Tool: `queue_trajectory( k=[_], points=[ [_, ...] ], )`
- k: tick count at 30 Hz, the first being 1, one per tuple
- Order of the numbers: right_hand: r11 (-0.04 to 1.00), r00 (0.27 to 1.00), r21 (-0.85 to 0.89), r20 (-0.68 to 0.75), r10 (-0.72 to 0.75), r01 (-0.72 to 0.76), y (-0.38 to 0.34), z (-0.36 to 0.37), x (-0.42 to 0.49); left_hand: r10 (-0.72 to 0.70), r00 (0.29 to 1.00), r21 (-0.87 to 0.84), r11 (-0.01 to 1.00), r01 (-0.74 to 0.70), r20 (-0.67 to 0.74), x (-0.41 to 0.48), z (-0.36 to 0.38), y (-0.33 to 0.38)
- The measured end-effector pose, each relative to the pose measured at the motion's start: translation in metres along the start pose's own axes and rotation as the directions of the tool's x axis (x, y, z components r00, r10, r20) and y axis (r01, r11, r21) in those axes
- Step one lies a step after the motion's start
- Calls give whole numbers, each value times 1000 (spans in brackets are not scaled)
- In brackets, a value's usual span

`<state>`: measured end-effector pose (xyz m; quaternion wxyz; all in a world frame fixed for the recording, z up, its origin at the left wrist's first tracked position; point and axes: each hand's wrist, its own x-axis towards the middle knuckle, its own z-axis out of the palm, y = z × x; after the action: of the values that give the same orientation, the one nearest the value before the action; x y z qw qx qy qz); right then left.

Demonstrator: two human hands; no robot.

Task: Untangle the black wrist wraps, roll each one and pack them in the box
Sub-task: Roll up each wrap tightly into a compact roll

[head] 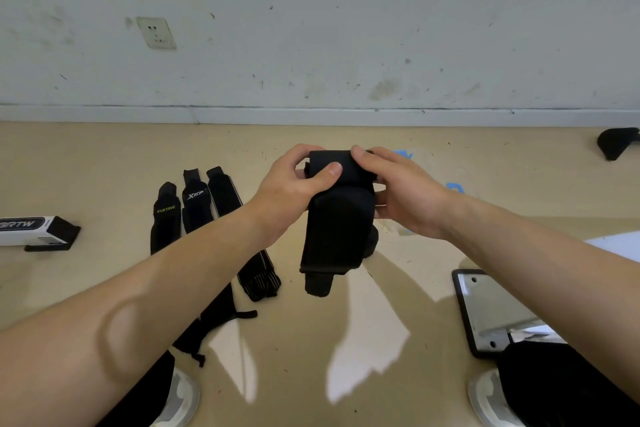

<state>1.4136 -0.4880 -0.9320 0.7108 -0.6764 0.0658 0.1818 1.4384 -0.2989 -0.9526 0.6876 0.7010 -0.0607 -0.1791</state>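
Both hands hold one black wrist wrap [337, 229] up above the floor in the middle of the view. My left hand [294, 187] grips its rolled top from the left, thumb across the front. My right hand [398, 187] grips the same top from the right, fingers over the roll. The wrap's loose tail hangs down toward me. Three more black wrist wraps [194, 208] lie side by side on the floor to the left, partly hidden by my left forearm. A white and black box [34, 230] lies at the far left.
The tan floor [346, 340] meets a grey wall [311, 45] at the back. A phone-like slab [491, 312] lies at lower right. A black object [616, 142] sits at the far right near the wall. Shoe toes [180, 399] show at the bottom edge.
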Motion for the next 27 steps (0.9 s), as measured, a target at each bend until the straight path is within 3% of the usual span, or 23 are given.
queue_trajectory(
  k=[4, 14, 21, 27],
  points=[
    [999, 999, 3, -17, -45, 45, 3, -1, 2, 17, 1000, -19, 1000, -17, -6, 0, 1, -2],
    [995, 993, 23, -69, -93, 95, 8, -2, 3, -99, 993, -63, 993, 103, 59, -2, 4, -3],
    [997, 998, -39, -17, 62, -63, 5, 1, 0, -37, 999, -49, 998, 39, 39, -2, 0, -3],
    [999, 998, 33, -54, -36, 37, 5, -1, 0, -64, 994, -107, 992, 74, 88, -2, 0, -1]
  ],
)
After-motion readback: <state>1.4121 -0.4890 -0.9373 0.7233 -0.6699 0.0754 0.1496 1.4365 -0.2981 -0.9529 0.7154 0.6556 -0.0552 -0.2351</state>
